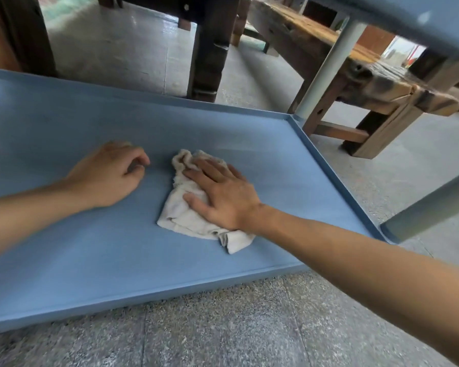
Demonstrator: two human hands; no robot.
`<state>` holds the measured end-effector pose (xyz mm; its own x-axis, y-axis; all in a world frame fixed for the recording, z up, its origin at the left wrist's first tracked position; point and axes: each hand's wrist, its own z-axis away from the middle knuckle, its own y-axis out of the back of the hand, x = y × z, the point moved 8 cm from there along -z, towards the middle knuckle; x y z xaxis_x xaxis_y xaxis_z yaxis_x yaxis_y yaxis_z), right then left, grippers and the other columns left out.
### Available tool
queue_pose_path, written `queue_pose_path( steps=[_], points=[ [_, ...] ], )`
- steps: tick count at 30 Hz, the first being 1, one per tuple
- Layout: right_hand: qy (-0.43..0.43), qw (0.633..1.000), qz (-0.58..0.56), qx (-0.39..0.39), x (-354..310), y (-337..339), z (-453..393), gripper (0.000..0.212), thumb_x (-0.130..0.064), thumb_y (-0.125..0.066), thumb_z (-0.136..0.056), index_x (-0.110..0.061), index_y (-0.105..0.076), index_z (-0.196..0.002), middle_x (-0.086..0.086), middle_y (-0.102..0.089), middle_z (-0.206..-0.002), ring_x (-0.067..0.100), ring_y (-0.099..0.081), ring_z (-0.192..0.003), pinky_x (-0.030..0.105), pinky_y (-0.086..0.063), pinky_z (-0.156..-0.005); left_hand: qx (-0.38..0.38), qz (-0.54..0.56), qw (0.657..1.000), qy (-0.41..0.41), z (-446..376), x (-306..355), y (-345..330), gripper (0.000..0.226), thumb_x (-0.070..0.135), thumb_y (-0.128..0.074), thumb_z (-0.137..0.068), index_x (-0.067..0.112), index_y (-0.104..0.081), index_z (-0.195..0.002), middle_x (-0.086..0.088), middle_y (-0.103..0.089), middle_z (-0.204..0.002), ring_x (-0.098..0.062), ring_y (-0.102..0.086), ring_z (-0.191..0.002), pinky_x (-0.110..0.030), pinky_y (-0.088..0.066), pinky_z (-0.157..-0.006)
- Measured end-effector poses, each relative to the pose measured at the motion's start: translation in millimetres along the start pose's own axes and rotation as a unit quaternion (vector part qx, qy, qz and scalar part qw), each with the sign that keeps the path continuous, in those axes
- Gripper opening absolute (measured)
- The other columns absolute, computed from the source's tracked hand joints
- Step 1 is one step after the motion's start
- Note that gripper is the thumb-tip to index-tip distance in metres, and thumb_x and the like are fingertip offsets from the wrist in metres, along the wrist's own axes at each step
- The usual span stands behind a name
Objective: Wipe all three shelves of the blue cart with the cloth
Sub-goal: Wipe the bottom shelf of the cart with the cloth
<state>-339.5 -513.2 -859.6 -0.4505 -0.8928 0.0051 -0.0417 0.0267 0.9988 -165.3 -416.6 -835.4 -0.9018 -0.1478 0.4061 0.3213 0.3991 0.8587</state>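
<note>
The bottom shelf (64,247) of the blue cart fills the middle of the view, close above the floor. A crumpled white cloth (188,221) lies on it, right of centre. My right hand (223,192) presses flat on the cloth with straight, spread fingers. My left hand (109,176) rests on the bare shelf to the left of the cloth, its fingers loosely curled and holding nothing. The edge of the shelf above (435,19) shows at the top right.
Two grey cart posts (326,67) (435,202) rise from the shelf's right corners. Beyond the cart stand dark wooden table legs (210,49) and a low rough wooden bench (368,83). Speckled stone floor (223,327) lies in front of the shelf's raised rim.
</note>
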Motion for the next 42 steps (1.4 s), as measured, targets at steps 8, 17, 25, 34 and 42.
queue_pose_path(
  steps=[8, 17, 25, 34, 42],
  points=[
    [-0.207, 0.973, 0.078, -0.061, 171, 11, 74, 0.084, -0.080, -0.007, -0.091, -0.034, -0.023, -0.158, -0.003, -0.018, -0.169, 0.019, -0.016, -0.155, 0.050, -0.024, -0.122, -0.045, -0.038, 0.998, -0.011, 11, 11, -15, 0.023, 0.012, -0.066, -0.085, 0.014, -0.066, -0.108, -0.009, -0.062, -0.111, -0.034, -0.057, -0.109, -0.043, -0.045, -0.092],
    [-0.186, 0.939, 0.243, -0.155, 192, 38, 153, 0.074, -0.072, -0.014, -0.096, -0.024, -0.070, -0.090, 0.016, -0.065, -0.118, 0.019, -0.062, -0.090, 0.021, -0.039, -0.048, -0.054, -0.052, 0.997, -0.019, 17, 7, -16, 0.027, 0.016, -0.063, -0.088, 0.015, -0.064, -0.115, -0.009, -0.060, -0.116, -0.037, -0.053, -0.114, -0.048, -0.043, -0.101],
    [-0.209, 0.947, 0.206, -0.131, 137, 53, 177, 0.066, -0.049, -0.032, -0.106, -0.020, -0.036, -0.047, -0.007, -0.032, -0.041, 0.003, -0.029, -0.033, 0.017, -0.021, -0.036, -0.043, -0.057, 0.997, 0.004, 26, 8, -18, 0.029, 0.018, -0.057, -0.091, 0.017, -0.061, -0.120, -0.009, -0.056, -0.123, -0.037, -0.049, -0.117, -0.050, -0.043, -0.098],
    [-0.092, 0.977, 0.183, -0.062, 19, 25, 119, 0.061, -0.041, -0.023, -0.102, -0.018, -0.046, -0.051, 0.004, -0.053, -0.052, 0.025, -0.052, -0.050, 0.033, -0.046, -0.054, -0.099, -0.024, 0.995, -0.009, 29, 7, -18, 0.032, 0.023, -0.047, -0.099, 0.016, -0.060, -0.128, -0.004, -0.054, -0.133, -0.028, -0.047, -0.127, -0.044, -0.038, -0.107],
    [0.033, 0.981, 0.188, 0.043, -157, 44, 59, 0.070, -0.038, -0.070, -0.080, -0.019, -0.015, -0.041, -0.005, -0.037, -0.035, 0.017, -0.002, -0.036, 0.022, 0.004, -0.048, -0.098, -0.007, 0.995, 0.009, 54, -16, 14, 0.033, 0.024, -0.037, -0.101, 0.013, -0.068, -0.103, -0.005, -0.066, -0.111, -0.027, -0.056, -0.109, -0.039, -0.043, -0.097]
  ],
)
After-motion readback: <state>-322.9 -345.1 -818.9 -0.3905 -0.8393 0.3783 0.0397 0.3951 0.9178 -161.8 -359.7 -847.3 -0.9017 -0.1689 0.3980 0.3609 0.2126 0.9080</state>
